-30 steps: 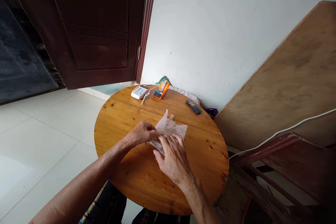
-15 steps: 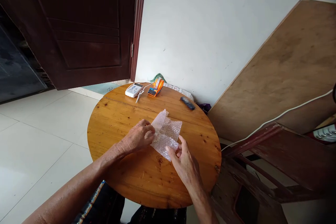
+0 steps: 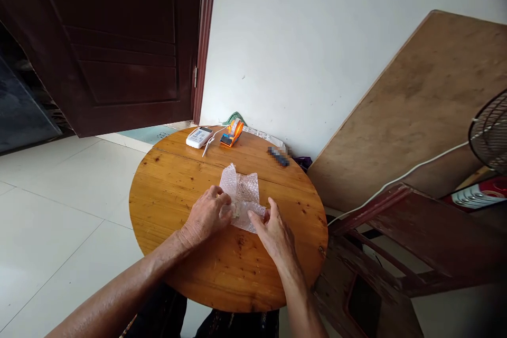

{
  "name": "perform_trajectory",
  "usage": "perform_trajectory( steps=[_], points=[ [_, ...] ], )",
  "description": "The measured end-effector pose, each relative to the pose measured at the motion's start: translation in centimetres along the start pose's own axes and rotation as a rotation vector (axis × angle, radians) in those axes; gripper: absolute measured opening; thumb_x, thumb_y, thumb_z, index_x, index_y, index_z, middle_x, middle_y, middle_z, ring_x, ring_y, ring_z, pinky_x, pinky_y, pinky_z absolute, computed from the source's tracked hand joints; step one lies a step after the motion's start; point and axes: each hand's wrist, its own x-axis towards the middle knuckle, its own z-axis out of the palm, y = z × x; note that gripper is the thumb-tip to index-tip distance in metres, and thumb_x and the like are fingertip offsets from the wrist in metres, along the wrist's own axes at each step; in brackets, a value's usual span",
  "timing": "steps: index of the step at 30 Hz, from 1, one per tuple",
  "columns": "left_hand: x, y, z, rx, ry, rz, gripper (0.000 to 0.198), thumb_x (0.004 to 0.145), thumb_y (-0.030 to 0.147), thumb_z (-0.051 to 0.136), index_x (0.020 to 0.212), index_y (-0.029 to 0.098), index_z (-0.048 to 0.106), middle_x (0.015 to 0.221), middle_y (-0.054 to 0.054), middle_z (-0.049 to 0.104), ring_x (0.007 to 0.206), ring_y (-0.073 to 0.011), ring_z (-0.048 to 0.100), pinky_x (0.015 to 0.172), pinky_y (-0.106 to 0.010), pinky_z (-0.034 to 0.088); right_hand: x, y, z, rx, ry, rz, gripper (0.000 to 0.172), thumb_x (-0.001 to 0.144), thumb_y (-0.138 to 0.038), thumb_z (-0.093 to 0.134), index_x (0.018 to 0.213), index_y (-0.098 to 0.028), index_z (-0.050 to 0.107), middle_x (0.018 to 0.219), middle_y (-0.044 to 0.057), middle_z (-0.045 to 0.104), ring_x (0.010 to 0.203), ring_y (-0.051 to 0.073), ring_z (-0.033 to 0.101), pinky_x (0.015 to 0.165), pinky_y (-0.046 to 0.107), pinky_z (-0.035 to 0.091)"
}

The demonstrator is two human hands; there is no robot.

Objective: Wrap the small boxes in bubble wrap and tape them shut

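A sheet of clear bubble wrap [image 3: 249, 187] lies partly folded on the round wooden table [image 3: 237, 274], one flap standing up at its far left. My left hand [image 3: 209, 212] is closed, its bent fingers pinching the wrap's left edge. On the other side, my right hand [image 3: 274, 229] grips the near right corner between thumb and fingers. Beside the left fingertips, something small and pale shows at the fold; what it is I cannot make out.
Toward the back of the table are a white boxy device [image 3: 198, 137] with a cable, an orange tape dispenser [image 3: 233, 133] and a blurred dark object [image 3: 279, 156]. A wooden chair [image 3: 420, 232] and a fan [image 3: 493, 132] stand at the right. A dark door [image 3: 130, 63] is behind on the left.
The bubble wrap has turned slightly, its far flap shifting left. My right hand has moved a little left and up with its corner. The view has swung slightly right.
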Motion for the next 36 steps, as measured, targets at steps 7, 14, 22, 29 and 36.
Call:
perform_trajectory(
  steps=[7, 14, 22, 29, 36],
  points=[
    [1.3, -2.0, 0.3, -0.078, -0.019, 0.325, 0.015, 0.083, 0.019, 0.061, 0.095, 0.019, 0.07, 0.102, -0.008, 0.068, 0.093, -0.0227, 0.06, 0.088, -0.037, 0.049, 1.8, 0.9, 1.8, 0.22, -0.004, -0.046, 0.08, 0.08, -0.048, 0.057, 0.147, -0.01, 0.034, 0.081, 0.002, 0.068, 0.077, 0.023, 0.064, 0.072, 0.033, 0.046],
    [1.8, -2.2, -0.7, -0.111, -0.092, 0.441, 0.014, 0.085, 0.019, 0.062, 0.096, 0.018, 0.07, 0.103, -0.009, 0.068, 0.094, -0.0226, 0.059, 0.089, -0.037, 0.048, 2.2, 1.0, 2.0, 0.223, 0.013, -0.013, 0.078, 0.076, -0.048, 0.059, 0.144, -0.015, 0.039, 0.101, 0.006, 0.069, 0.08, 0.021, 0.063, 0.072, 0.033, 0.045],
    [2.3, -2.7, -0.7, -0.13, -0.122, 0.516, 0.015, 0.086, 0.022, 0.062, 0.099, 0.017, 0.069, 0.109, -0.011, 0.067, 0.097, -0.0237, 0.06, 0.091, -0.039, 0.049, 1.6, 0.6, 1.9, 0.378, -0.002, -0.067, 0.064, 0.075, -0.038, 0.054, 0.133, -0.012, 0.049, 0.057, -0.008, 0.048, 0.054, 0.015, 0.046, 0.055, 0.027, 0.036],
    [2.9, -2.6, -1.1, -0.136, -0.174, 0.559, 0.016, 0.087, 0.022, 0.061, 0.1, 0.018, 0.069, 0.109, -0.01, 0.066, 0.099, -0.0238, 0.059, 0.091, -0.038, 0.049, 0.4, -0.4, 1.6, 0.744, -0.008, 0.02, 0.055, 0.072, -0.039, 0.063, 0.122, -0.017, 0.054, 0.062, -0.007, 0.05, 0.052, 0.011, 0.04, 0.051, 0.024, 0.032],
    [3.6, -2.6, -1.4, -0.133, -0.255, 0.595, 0.014, 0.087, 0.021, 0.061, 0.098, 0.02, 0.07, 0.104, -0.008, 0.065, 0.097, -0.0227, 0.058, 0.09, -0.037, 0.049, 0.0, -2.4, 1.4, 1.016, -0.032, 0.092, 0.053, 0.071, -0.04, 0.072, 0.117, -0.018, 0.058, 0.069, -0.003, 0.059, 0.056, 0.011, 0.05, 0.052, 0.024, 0.041]
  ],
)
